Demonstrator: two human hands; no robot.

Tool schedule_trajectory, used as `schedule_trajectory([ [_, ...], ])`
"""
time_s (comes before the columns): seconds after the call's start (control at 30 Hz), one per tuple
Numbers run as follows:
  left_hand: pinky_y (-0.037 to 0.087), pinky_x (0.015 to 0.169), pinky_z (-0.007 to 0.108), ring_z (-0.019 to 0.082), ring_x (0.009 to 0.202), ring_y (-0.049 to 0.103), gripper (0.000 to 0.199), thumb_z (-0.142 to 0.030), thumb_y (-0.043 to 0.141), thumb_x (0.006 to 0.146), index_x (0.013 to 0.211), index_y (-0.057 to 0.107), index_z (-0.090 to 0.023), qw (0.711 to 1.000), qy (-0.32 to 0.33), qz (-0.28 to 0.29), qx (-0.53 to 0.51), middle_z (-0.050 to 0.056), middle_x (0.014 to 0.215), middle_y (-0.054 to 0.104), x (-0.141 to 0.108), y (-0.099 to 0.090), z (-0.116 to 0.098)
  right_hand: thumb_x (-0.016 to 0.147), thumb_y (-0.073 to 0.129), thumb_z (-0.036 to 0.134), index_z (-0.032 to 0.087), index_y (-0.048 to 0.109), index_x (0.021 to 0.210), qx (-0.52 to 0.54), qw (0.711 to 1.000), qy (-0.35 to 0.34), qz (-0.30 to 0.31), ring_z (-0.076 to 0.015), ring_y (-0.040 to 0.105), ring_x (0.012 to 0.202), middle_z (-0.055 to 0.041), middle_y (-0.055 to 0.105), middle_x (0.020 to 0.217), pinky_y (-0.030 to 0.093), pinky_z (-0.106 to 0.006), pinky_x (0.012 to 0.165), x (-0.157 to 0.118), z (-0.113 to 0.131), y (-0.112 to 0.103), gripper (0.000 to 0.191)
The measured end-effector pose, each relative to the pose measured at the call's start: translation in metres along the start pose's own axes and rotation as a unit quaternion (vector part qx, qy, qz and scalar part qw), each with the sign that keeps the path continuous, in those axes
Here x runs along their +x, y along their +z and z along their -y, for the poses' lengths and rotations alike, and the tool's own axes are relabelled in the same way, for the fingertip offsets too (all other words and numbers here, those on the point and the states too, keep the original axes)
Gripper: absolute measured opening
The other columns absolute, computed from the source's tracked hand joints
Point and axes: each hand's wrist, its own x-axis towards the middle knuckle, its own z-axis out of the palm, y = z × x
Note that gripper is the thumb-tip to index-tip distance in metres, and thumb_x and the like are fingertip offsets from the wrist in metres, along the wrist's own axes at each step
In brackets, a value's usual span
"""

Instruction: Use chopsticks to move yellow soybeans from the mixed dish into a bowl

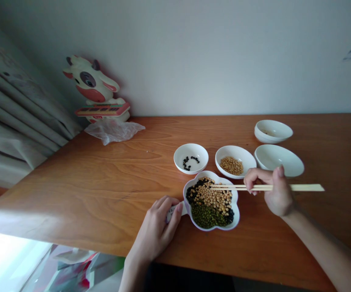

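My left hand (158,225) grips the short handle of a flower-shaped bowl (236,221) with a pale purple rim. Inside lie yellow soybeans (214,196), green mung beans (207,217) and black beans (195,185). My right hand (274,188) is closed around a pair of wooden chopsticks (304,187); their tips are over the soybeans, and whether a bean is between them I cannot tell. Just behind the flower-shaped bowl, one white bowl (178,162) holds some black beans, and another white bowl (250,160) holds soybeans.
Behind my right hand stands a white bowl (285,160), with a further white bowl (272,137) at the back that has a little something inside. A cow-shaped toy keyboard (102,109) and a crumpled plastic bag (116,130) are at the wooden table's (102,182) back left, near a curtain (17,121).
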Motion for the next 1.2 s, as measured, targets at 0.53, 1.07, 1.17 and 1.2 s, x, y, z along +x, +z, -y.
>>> schedule_trajectory([
  [0.53, 0.047, 0.087, 0.032, 0.021, 0.092, 0.066, 0.024, -0.038, 0.047, 0.112, 0.104, 0.064, -0.025, 1.000, 0.007, -0.002, 0.007, 0.003, 0.098, 0.069, 0.002, 0.000, -0.001, 0.101, 0.065, 0.041, 0.017, 0.070, 0.116, 0.045, 0.995, -0.051, 0.066, -0.0166, 0.071, 0.088, -0.0056, 0.074, 0.110, 0.063, -0.035, 0.078, -0.004, -0.028, -0.013, 0.029],
  [1.07, 0.047, 0.088, 0.033, 0.021, 0.093, 0.065, 0.023, -0.037, 0.046, 0.112, 0.104, 0.064, -0.024, 1.000, 0.006, -0.001, 0.007, 0.003, 0.099, 0.069, 0.001, 0.001, -0.001, 0.105, 0.044, 0.062, 0.018, 0.072, 0.088, 0.070, 0.996, -0.049, -0.019, -0.0126, 0.062, 0.065, -0.0015, 0.069, 0.078, 0.054, -0.029, 0.061, -0.003, -0.016, -0.003, 0.054],
  [1.17, 0.046, 0.088, 0.033, 0.021, 0.093, 0.064, 0.024, -0.038, 0.046, 0.112, 0.104, 0.063, -0.024, 1.000, 0.005, 0.001, 0.009, 0.003, 0.099, 0.068, 0.001, 0.000, -0.001, 0.102, 0.012, 0.074, 0.021, 0.068, 0.062, 0.080, 0.992, -0.065, -0.068, -0.0169, 0.054, 0.055, -0.0049, 0.057, 0.054, 0.041, -0.033, 0.052, 0.004, 0.001, 0.002, 0.087],
  [1.2, 0.046, 0.088, 0.033, 0.020, 0.092, 0.064, 0.024, -0.038, 0.046, 0.112, 0.103, 0.063, -0.024, 1.000, 0.004, 0.001, 0.009, 0.003, 0.099, 0.068, 0.001, 0.000, -0.002, 0.102, 0.009, 0.073, 0.022, 0.068, 0.059, 0.084, 0.990, -0.072, -0.085, -0.0185, 0.053, 0.054, -0.0067, 0.056, 0.052, 0.039, -0.035, 0.052, 0.007, 0.006, 0.004, 0.090],
])
